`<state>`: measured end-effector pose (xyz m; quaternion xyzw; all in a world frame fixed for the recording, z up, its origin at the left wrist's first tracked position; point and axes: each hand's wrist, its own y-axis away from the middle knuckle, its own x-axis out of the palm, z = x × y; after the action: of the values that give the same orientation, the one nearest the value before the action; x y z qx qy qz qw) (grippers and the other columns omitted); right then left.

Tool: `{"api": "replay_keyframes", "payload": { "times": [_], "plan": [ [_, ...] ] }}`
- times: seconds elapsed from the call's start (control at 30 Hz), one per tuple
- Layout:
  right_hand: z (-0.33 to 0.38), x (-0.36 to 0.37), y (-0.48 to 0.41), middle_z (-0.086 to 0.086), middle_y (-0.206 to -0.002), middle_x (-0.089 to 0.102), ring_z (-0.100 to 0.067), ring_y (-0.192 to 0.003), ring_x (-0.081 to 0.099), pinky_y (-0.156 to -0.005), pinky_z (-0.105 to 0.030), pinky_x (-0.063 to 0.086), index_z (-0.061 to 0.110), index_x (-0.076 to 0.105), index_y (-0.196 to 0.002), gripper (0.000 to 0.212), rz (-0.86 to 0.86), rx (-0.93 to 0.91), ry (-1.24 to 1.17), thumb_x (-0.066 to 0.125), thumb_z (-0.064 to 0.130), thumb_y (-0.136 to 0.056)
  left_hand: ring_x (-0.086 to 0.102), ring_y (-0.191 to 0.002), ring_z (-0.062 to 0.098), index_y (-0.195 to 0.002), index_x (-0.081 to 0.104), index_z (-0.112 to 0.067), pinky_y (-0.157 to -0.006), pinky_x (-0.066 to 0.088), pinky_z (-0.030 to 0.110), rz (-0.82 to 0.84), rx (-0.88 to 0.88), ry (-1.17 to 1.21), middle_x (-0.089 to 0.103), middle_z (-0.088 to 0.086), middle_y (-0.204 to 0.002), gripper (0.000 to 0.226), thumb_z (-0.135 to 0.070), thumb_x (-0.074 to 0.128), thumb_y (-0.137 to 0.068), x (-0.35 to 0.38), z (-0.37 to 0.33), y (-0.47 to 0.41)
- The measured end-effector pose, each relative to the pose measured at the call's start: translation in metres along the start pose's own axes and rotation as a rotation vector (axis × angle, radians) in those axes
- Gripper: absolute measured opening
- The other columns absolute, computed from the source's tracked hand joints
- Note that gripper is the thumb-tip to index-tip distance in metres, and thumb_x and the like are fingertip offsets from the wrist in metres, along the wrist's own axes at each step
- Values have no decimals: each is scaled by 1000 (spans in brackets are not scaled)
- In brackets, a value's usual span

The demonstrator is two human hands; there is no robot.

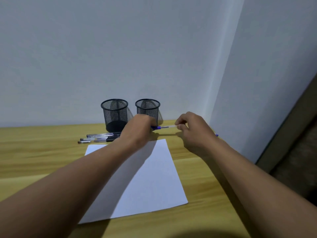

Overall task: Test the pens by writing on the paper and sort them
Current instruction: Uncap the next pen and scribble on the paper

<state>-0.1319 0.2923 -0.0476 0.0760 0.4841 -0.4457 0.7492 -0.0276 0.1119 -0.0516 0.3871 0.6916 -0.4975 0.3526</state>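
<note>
Now pen (163, 127) spans both hands (held level).

1. Left hand (140, 128) and right hand (192, 130) sit side by side past the far edge of the paper (145, 177), one pen (163, 127) spanning the gap between them.
2. Loose pens (101, 137) lie on the table (34, 152) just left of the left hand.
3. Two mesh cups stand behind the hands: one (114, 115) behind and left of the left hand, the other (147, 109) right behind it.
4. There's a small bit (217, 135) just right of the right wrist, can't tell what.
</note>
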Motion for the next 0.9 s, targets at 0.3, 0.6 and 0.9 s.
{"api": "replay_keyframes", "payload": {
  "times": [0.3,0.6,0.9],
  "plan": [
    [47,-17,37,-8,-85,68,-27,-87,69,-70,-33,58,17,71,-88,14,-24,190,-704,69,3,-92,71,-80,15,-93,75,-18,-75,54,26,-89,-108,364,76,0,-87,16,-5,71,-85,-56,7,41],
    [128,24,82,-2,-79,75,-13,-80,74,-70,-30,61,13,75,-88,2,19,360,-1277,76,12,-89,75,-80,22,-90,80,-15,-73,59,25,-76,-164,653,78,1,-77,17,-3,80,-77,-111,14,94],
    [177,49,75,-8,-76,75,-15,-73,74,-73,-25,62,8,72,-86,7,35,284,-1382,71,2,-91,68,-69,0,-88,81,-21,-66,48,15,-134,-181,572,77,-7,-75,16,-10,82,-77,-146,48,126]
  ]
}}
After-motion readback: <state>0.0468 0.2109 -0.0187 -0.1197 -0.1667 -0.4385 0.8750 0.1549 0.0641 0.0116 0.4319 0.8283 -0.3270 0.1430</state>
